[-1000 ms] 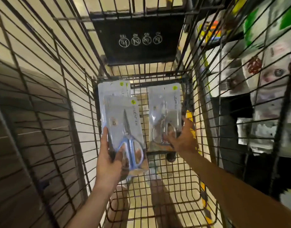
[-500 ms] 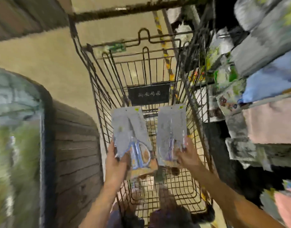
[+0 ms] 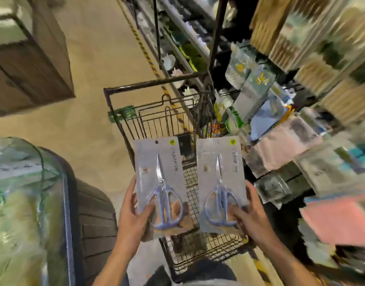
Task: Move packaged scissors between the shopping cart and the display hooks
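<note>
The left hand grasps one scissors package by its lower part, with the thumb across the front near the blue handles and the fingers behind the card. The right hand grasps a second scissors package in the same way, thumb on the front and fingers behind. Both packages stand upright, side by side but apart, and they are held above the shopping cart, over the near end of its wire basket. No other package can be made out inside the basket under them.

To the right of the shopping cart there is the store shelving with many hanging and stacked goods, but it is blurred, so I cannot tell which hooks are the display hooks for scissors. To the left of the shopping cart there is a dark ribbed bin with something in clear plastic beside it.

I judge that the step in hand is the carrying: the packages are out of the cart and not yet hung. The next move probably calls for turning to the right of the shopping cart, finding a free hook, and guiding the small hole at the top of each card onto it, perhaps one package at a time.
</note>
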A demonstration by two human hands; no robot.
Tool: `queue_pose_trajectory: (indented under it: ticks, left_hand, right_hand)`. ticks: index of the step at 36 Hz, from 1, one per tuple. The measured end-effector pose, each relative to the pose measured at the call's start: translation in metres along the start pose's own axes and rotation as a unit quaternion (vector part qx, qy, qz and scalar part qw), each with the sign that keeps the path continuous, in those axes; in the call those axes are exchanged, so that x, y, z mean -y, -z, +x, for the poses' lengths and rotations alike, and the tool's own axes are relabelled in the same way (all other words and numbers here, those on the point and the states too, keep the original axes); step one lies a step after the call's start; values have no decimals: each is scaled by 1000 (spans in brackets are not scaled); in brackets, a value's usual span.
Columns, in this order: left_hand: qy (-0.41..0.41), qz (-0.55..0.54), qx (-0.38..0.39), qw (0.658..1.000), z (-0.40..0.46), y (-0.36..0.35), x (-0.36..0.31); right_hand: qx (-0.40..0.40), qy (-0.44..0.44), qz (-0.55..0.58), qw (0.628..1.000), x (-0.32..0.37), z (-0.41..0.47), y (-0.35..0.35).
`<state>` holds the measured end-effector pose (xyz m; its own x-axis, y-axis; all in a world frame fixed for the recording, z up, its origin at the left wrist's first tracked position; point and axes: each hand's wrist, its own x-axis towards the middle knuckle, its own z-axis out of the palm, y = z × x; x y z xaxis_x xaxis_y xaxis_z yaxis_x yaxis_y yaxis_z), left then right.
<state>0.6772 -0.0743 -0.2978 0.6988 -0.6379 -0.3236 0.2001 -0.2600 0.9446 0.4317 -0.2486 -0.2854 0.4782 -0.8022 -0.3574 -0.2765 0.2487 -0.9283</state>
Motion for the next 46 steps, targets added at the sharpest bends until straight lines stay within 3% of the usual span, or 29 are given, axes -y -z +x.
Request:
queue_pose_trajectory:
  ticks: [8,15,25,39,46]
  left_hand:
    - [-51,31,95,994,-33,22,-12]
    - [-64,-10,157,986,-69,-5,-17]
    - [-128,30,306,943,-159,-112,-16]
    - [-201,-9,482,853,-409,-295,0]
    - [-251,3,504,827,-495,-347,-4]
  right_hand:
    - [-213,24,80,973,-29,-95,-21]
    - [-289,60,80,952,-40,-175,3]
    - [-412,87,115,900,-64,-301,89]
    - [-558,160,118,806,-137,-554,243]
    - [-594,177,126,775,-152,-627,292]
